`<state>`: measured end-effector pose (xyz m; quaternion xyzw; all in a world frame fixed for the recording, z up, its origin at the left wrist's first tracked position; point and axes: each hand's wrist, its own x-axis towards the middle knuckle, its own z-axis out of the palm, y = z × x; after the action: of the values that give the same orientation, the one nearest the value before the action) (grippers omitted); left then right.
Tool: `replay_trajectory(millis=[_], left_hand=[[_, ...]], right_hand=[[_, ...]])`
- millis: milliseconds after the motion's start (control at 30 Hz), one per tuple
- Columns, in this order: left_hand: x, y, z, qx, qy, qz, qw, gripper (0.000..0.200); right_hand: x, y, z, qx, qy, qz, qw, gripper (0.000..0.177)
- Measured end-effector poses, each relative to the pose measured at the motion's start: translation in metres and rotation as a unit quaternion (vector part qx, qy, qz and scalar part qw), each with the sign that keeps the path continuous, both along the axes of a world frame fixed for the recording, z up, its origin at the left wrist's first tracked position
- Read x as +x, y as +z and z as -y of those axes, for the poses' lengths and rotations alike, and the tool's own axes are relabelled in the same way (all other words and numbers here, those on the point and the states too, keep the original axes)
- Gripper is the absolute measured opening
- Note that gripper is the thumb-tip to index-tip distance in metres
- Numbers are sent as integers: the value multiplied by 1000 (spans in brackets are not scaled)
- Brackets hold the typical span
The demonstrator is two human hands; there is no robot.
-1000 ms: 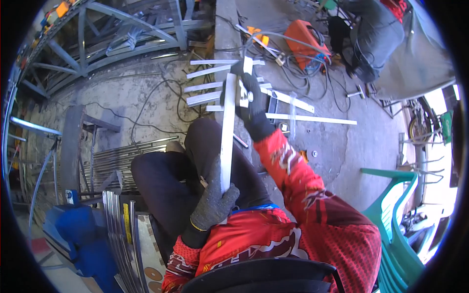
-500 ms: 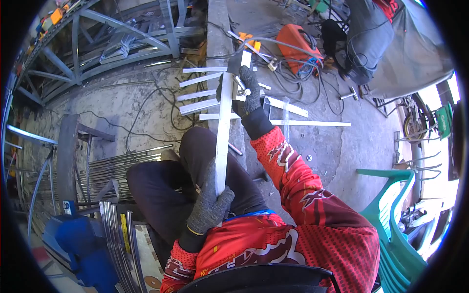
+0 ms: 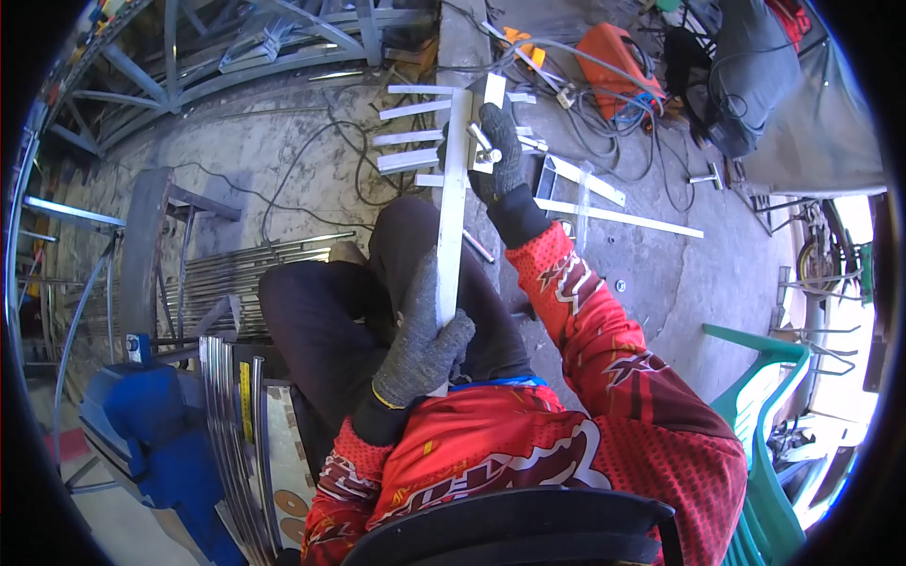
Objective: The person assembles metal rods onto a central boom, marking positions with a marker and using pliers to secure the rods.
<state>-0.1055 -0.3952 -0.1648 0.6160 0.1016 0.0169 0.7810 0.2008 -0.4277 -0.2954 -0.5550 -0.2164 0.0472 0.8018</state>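
A long, pale metal bar (image 3: pixel 453 226) slants upright in front of my lap. Around its lower part my left hand (image 3: pixel 425 344), in a grey knit glove, is closed. At the upper end sits a metal bracket with a bolt-like pin (image 3: pixel 487 154). My right hand (image 3: pixel 503 156), gloved too, wraps the bracket's right side beside the pin; its fingers are partly hidden. Behind the bar, several short metal pieces (image 3: pixel 408 138) lie on the floor.
An orange machine (image 3: pixel 615 71) with cables lies at the upper right, near a crouching person (image 3: pixel 755 75). Green plastic chairs (image 3: pixel 769 415) stand at right. At left are metal rods (image 3: pixel 255 283), a blue machine (image 3: pixel 160 415) and a steel truss frame (image 3: pixel 142 71).
The camera view has shifted, so the surroundings sit mostly higher and further right. Both hands keep their hold on the bar and bracket.
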Motion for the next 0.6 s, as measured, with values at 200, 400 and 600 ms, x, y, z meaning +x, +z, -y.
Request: replay_trajectory(millis=[200,400,600], left_hand=[[18,-6,-13,-42,83,-36,995,68],[16,-9,-26,-29,164,-68,984,45],[16,-9,-37,50,190,-48,979,40]], right_hand=[[-135,28,15,-98,137,-125,978,81],[-169,55,12,166,182,-297,923,36],[-165,66,16,88,175,-319,927,29]])
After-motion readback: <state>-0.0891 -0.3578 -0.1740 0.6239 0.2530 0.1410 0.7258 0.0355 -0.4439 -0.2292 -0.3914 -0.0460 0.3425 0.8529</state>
